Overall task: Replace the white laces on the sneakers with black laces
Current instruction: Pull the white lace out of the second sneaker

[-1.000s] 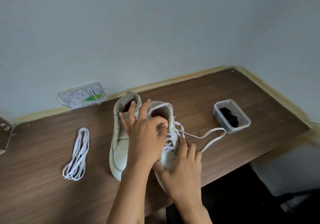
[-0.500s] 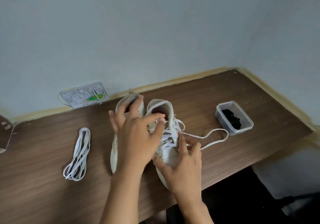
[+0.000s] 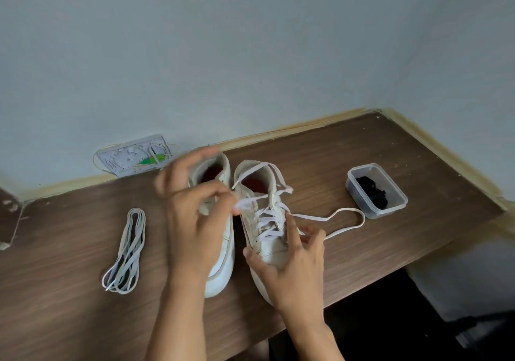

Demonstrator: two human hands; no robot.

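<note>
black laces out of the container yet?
No, the black laces lie bundled inside the clear plastic container at the table's right end, and neither hand is near it.

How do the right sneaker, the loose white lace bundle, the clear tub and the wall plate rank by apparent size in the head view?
1. Right sneaker, partly hidden by the right hand.
2. Loose white lace bundle.
3. Wall plate and clear tub: too alike to rank.

no text, label or number can be read anywhere
</note>
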